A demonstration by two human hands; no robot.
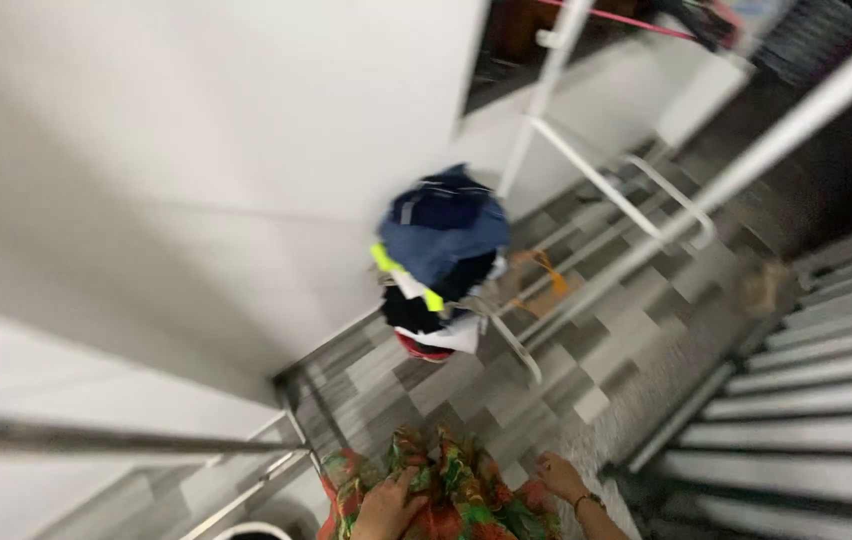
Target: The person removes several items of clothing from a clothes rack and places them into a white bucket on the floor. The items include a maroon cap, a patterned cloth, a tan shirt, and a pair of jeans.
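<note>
At bottom centre, blurred, left hand and right hand clutch crumpled red-green floral cloth, partly cut off.

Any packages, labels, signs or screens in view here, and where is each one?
None that can be made out; the picture is blurred.
Both hands, left hand and right hand, grip a red, green and orange patterned cloth.
A pile of clothes hangs on a white drying rack.

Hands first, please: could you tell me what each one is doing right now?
Left hand: closed on the colourful cloth.
Right hand: resting on the cloth's edge; grip cannot be told.
</note>
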